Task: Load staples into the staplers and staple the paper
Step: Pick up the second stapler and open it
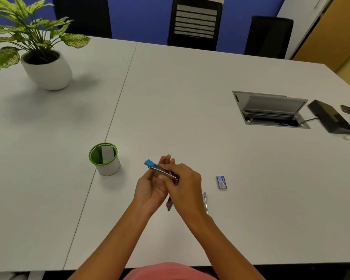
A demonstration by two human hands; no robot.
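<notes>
Ok so I'm at the loading step. I've got the blue stapler (150, 163) up off the bench (190, 98), held between both hands right in front of me. My left hand (150, 190) cradles it from underneath, fingers running up behind it and thumb across the front, and my right hand (185, 186) comes over the top, pinching the near end of the shiny metal staple rail. The blue tip pokes out past my left fingertips. I can't tell from here if there are any staples in the rail, my right hand covers that bit. There's also something dark and blue sticking out below my hands, could be the stapler's base, not sure. The little staple box (221, 182) sits just off to the right of my right hand, with a pen (205, 201) between them, nearer my wrist. So I reckon the next move is freeing my right hand to grab a strip from that box while the left keeps the rail steady and open.
</notes>
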